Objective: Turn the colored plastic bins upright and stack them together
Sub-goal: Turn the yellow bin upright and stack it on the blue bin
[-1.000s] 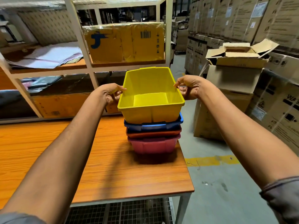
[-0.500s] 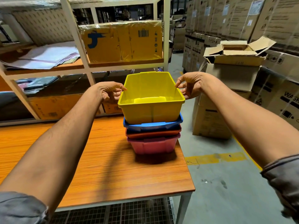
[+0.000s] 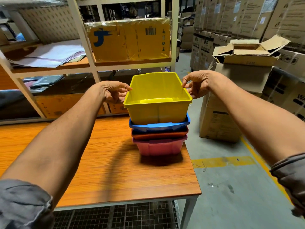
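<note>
While the yellow rectangular plastic bin (image 3: 157,98) sat upright in the blue plastic bin (image 3: 159,125), atop the orange bin (image 3: 159,134) and pink bin (image 3: 159,146) at the wooden counter (image 3: 115,171) edge, its side rims were pinched by the left hand (image 3: 113,91) and right hand (image 3: 197,84). Even downward pressure would have been needed, so the bin was seated level without the stack being nudged off the edge.

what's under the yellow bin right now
The yellow bin sits nested in a blue bin, above an orange bin and a pink bin. Their insides are covered.
</note>
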Demonstrator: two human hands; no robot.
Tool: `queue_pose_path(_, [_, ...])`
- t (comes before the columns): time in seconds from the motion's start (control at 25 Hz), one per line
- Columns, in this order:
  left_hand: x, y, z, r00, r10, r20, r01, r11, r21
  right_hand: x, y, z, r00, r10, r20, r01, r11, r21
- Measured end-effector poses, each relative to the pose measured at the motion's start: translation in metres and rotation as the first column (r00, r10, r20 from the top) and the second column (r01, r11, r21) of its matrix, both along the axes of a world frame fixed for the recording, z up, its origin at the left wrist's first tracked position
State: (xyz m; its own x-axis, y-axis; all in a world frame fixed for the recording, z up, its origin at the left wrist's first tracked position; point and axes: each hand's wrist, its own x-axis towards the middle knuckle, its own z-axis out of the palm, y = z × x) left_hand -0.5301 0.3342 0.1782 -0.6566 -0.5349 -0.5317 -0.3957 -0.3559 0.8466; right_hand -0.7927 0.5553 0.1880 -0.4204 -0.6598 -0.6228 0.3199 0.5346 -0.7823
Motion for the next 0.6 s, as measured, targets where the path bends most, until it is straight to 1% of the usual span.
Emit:
queue_pose_path(0.12, [0.0015,-0.0053,0.0013,1.000,-0.029,-0.012,0.029,0.999,0.025,0.0016,0.0011,0.0012,0.998,0.025,-0.055,-0.024,1.000,0.020])
queue_pose_path(0.24, [0.0021,-0.0078,0.0027,0.997,-0.060,-0.038,0.062,0.997,0.052,0.0046,0.0035,0.0004,0.996,0.043,-0.072,-0.041,0.999,0.024])
queue_pose_path(0.36, [0.0024,-0.0067,0.0033,0.994,-0.107,-0.037,0.109,0.992,0.063,0.0049,0.0042,-0.0025,0.996,0.029,-0.087,-0.027,0.999,0.020])
queue_pose_path(0.6, [-0.0013,-0.0111,-0.0016,0.990,-0.134,-0.036,0.136,0.989,0.056,0.0081,0.0069,-0.0079,0.993,-0.005,-0.120,0.007,1.000,0.015])
